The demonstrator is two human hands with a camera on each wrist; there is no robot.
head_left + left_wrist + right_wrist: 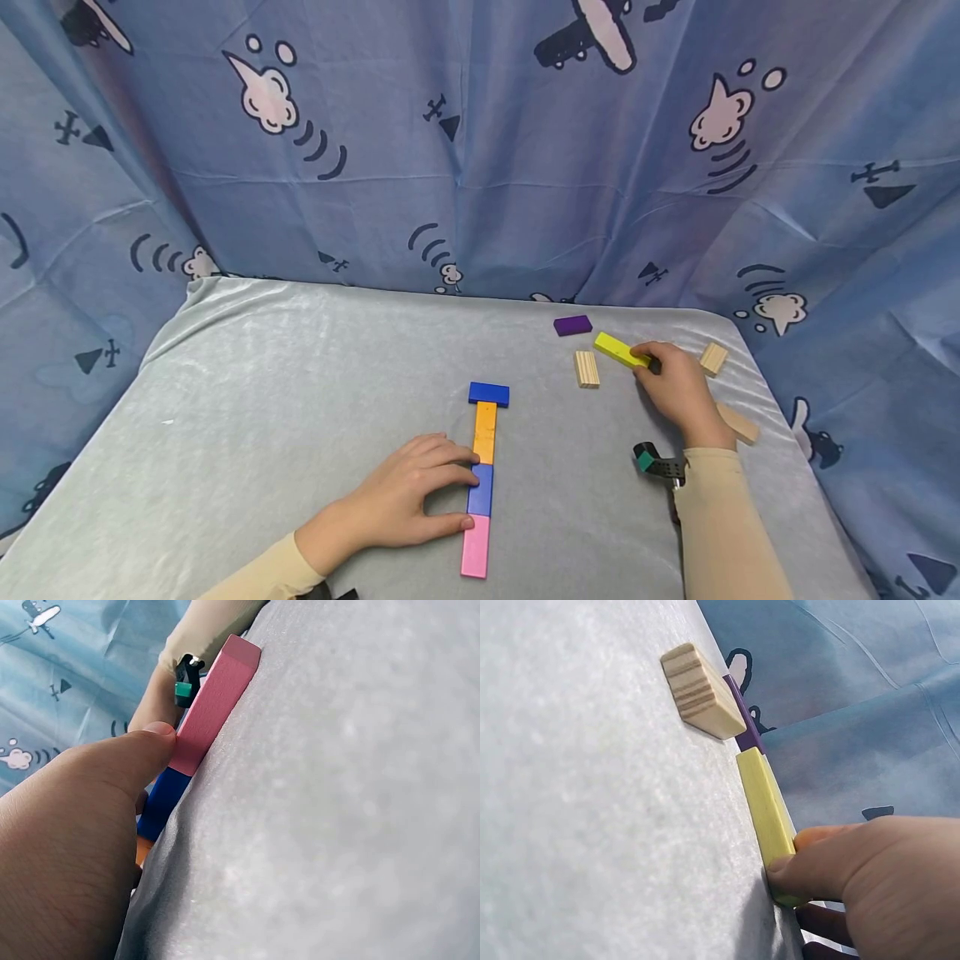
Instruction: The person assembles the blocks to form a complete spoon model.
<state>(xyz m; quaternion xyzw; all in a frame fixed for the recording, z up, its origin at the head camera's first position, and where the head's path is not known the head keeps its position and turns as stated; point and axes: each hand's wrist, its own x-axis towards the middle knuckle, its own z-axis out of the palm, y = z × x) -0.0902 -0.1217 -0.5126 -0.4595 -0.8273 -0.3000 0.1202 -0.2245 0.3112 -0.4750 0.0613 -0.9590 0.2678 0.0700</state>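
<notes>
Yellow paint marks the block [617,348] that we pinch by its near end, thumb and fingers of the right hand [678,387] set about it. It lies out on the right of the table [300,358], well apart from the row; we cannot tell whether it is fully resting on the cloth. Our left hand [408,492] is spread and relaxed, grasping nothing, with its thumb and fingertips against the near-left edge of the row.

As for progress, four pieces look placed: a pink block [475,546], a blue block [481,490] and an orange block [486,432] run end to end, and a dark blue block [489,395] lies crosswise, touching the orange one's far end, so we have a T shape. We judge the yellow piece to be next in hand, not yet joined to anything. Loose beyond it are a purple block [573,326], a striped wooden block [587,369] near the yellow one, another wooden block [713,359] past our right hand, and a pale wooden piece [738,423] partly hidden by our wrist. How many of these belong in the figure, we cannot say.
</notes>
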